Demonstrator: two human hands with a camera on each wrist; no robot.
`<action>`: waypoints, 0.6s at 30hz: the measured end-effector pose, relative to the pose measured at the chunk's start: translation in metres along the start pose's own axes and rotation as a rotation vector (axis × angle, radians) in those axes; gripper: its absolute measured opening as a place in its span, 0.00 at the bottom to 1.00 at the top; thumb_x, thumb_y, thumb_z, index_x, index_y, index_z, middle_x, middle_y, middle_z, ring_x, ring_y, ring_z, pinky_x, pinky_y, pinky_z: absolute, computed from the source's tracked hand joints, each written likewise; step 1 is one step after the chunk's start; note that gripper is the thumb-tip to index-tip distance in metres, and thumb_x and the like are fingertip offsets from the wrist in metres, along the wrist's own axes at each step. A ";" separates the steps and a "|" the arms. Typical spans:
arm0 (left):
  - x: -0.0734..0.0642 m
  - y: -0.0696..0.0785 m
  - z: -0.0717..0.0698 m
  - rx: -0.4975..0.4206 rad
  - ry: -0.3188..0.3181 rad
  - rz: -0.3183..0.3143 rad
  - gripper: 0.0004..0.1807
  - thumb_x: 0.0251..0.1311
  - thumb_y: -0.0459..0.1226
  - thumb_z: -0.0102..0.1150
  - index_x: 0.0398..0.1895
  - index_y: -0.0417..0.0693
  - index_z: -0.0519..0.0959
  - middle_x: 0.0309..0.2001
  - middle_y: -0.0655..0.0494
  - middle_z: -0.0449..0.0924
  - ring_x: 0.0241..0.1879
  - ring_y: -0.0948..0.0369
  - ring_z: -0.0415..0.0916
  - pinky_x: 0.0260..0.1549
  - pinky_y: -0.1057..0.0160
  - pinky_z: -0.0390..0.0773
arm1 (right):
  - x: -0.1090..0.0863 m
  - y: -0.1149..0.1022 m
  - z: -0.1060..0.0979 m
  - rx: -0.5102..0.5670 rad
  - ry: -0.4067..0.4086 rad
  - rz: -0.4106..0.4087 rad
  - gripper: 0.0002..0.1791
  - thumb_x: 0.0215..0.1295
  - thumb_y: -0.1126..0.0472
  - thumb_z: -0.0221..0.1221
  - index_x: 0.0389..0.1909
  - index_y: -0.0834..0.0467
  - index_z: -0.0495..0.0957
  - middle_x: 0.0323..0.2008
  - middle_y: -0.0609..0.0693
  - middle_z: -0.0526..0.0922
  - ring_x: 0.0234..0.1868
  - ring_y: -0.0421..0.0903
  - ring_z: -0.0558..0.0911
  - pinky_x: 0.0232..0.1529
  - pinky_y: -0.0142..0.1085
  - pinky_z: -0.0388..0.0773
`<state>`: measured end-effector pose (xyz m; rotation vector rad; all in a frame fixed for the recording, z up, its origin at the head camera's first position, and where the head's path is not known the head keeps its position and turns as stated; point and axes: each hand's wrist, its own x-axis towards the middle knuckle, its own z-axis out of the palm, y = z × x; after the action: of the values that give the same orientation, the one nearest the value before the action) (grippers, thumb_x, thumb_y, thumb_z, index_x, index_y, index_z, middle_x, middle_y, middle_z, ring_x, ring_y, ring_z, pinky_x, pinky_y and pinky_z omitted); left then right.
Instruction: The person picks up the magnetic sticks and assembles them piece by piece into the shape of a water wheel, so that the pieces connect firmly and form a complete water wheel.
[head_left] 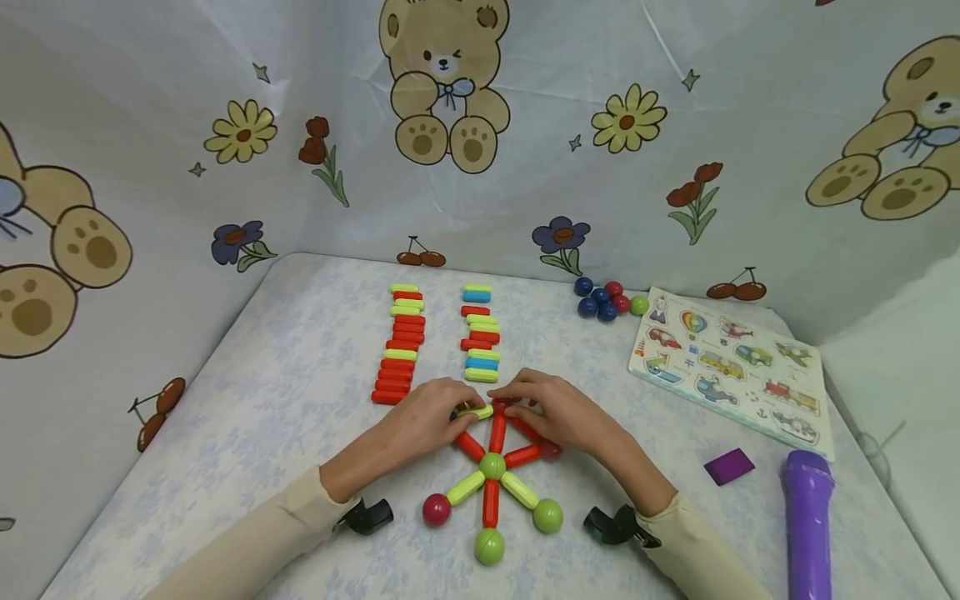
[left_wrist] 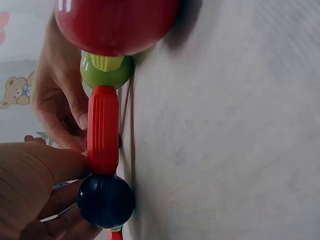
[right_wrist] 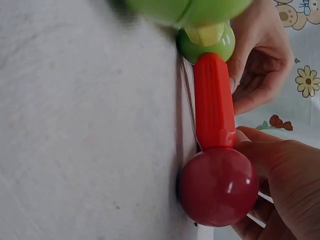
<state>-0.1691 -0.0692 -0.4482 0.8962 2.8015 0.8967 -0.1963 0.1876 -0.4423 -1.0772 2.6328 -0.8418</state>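
A wheel-like figure of sticks and balls lies on the table, with a green ball [head_left: 492, 466] at its hub. Red and yellow-green sticks spread out from that hub to balls. My left hand [head_left: 431, 412] pinches a yellow-green stick [head_left: 476, 412] at the figure's far side, beside a dark blue ball [left_wrist: 106, 201] mostly hidden by it in the head view. From the other side my right hand [head_left: 564, 410] grips the red ball [head_left: 500, 407] at the stick's right end. Beneath my right hand, a red stick [head_left: 522, 428] slants toward another red ball [right_wrist: 218, 187].
Two columns of loose sticks [head_left: 399, 353] lie beyond my hands. Loose balls [head_left: 606, 312] cluster at the back, near a picture board [head_left: 731, 367]. To the right are a purple card [head_left: 729, 467] and a purple microphone-shaped object [head_left: 807, 525]. A printed curtain [head_left: 555, 50] hangs behind.
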 end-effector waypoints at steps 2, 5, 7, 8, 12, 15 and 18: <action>0.000 -0.001 -0.002 0.024 0.010 0.001 0.10 0.69 0.37 0.73 0.51 0.48 0.90 0.48 0.57 0.90 0.50 0.59 0.85 0.50 0.58 0.86 | 0.000 0.000 -0.001 -0.016 0.003 0.012 0.15 0.76 0.60 0.67 0.60 0.49 0.89 0.47 0.42 0.85 0.43 0.37 0.81 0.45 0.36 0.83; -0.004 -0.005 -0.010 0.071 0.043 -0.023 0.10 0.68 0.39 0.74 0.50 0.50 0.90 0.49 0.57 0.89 0.52 0.58 0.84 0.50 0.57 0.87 | 0.000 -0.001 -0.003 -0.026 -0.001 0.038 0.14 0.76 0.59 0.67 0.58 0.48 0.90 0.47 0.42 0.85 0.44 0.38 0.82 0.46 0.36 0.83; -0.010 -0.009 -0.018 0.099 0.070 -0.055 0.11 0.68 0.40 0.75 0.50 0.50 0.90 0.49 0.57 0.89 0.52 0.58 0.84 0.50 0.57 0.87 | -0.001 -0.001 -0.004 -0.027 -0.006 0.061 0.13 0.76 0.59 0.68 0.57 0.48 0.90 0.47 0.42 0.86 0.45 0.39 0.82 0.48 0.37 0.83; -0.013 -0.012 -0.022 0.111 0.084 -0.069 0.11 0.67 0.39 0.75 0.50 0.50 0.91 0.49 0.56 0.89 0.51 0.58 0.83 0.50 0.56 0.87 | -0.002 -0.001 -0.005 -0.025 -0.008 0.073 0.13 0.76 0.59 0.68 0.56 0.48 0.90 0.48 0.42 0.86 0.47 0.40 0.83 0.49 0.38 0.84; -0.027 -0.027 -0.037 0.160 0.110 -0.130 0.11 0.64 0.36 0.77 0.49 0.49 0.91 0.47 0.54 0.87 0.46 0.58 0.81 0.46 0.57 0.86 | -0.004 0.000 -0.010 -0.021 -0.012 0.102 0.11 0.74 0.60 0.69 0.54 0.49 0.90 0.48 0.41 0.87 0.49 0.40 0.84 0.51 0.40 0.84; -0.039 -0.037 -0.043 0.206 0.111 -0.166 0.11 0.62 0.35 0.79 0.47 0.48 0.91 0.46 0.53 0.86 0.45 0.57 0.79 0.43 0.57 0.85 | -0.006 0.001 -0.014 -0.030 -0.021 0.113 0.10 0.73 0.61 0.70 0.53 0.51 0.90 0.47 0.40 0.88 0.47 0.40 0.84 0.48 0.38 0.83; -0.049 -0.044 -0.045 0.252 0.114 -0.181 0.11 0.60 0.34 0.80 0.45 0.48 0.91 0.46 0.53 0.86 0.47 0.55 0.80 0.45 0.55 0.86 | -0.007 0.002 -0.018 -0.043 -0.031 0.131 0.10 0.71 0.62 0.71 0.51 0.52 0.91 0.44 0.40 0.88 0.44 0.39 0.83 0.43 0.36 0.82</action>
<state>-0.1612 -0.1481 -0.4398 0.6179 3.0822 0.5980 -0.1987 0.2013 -0.4289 -0.9078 2.6727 -0.7389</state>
